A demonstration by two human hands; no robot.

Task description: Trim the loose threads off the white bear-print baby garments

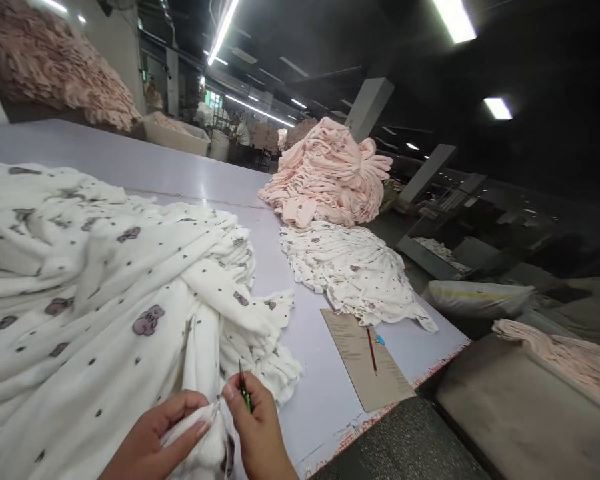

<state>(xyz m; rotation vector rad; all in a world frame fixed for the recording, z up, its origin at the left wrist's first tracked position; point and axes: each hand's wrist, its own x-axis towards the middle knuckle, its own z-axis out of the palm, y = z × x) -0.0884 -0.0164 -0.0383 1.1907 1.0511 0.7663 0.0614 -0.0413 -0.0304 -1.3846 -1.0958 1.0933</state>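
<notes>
At far left, well behind the cardboard sheet (pixel 345 353), a large pink heap (pixel 55 60) was observed. Nearer, left of the sheet, a white patterned cloth (pixel 130 287), bearing bear motifs (pixel 149 320) and dark dots, lay in broad folds on the table (pixel 320 380). Left of the sheet, on the near side, the left hand (pixel 153 437) pinched a gathered part of this cloth between thumb and fingers. Between that hand and the sheet, the right hand (pixel 260 427) had its fingers closed around a green-handled tool (pixel 245 387), dark point upward (whether those fingertips also gripped the cloth could not be determined). Behind the sheet rose a pink pile (pixel 330 177); between the two, a smaller white dotted pile (pixel 355 267) overlapped the sheet's far edge. On the sheet rested a slim dark red stick (pixel 372 353), with a small blue item (pixel 381 340) just to its right. Right of the sheet, beyond the table, were a pale sack (pixel 480 300) and a large bin (pixel 520 407) topped with pink fabric (pixel 565 353).
</notes>
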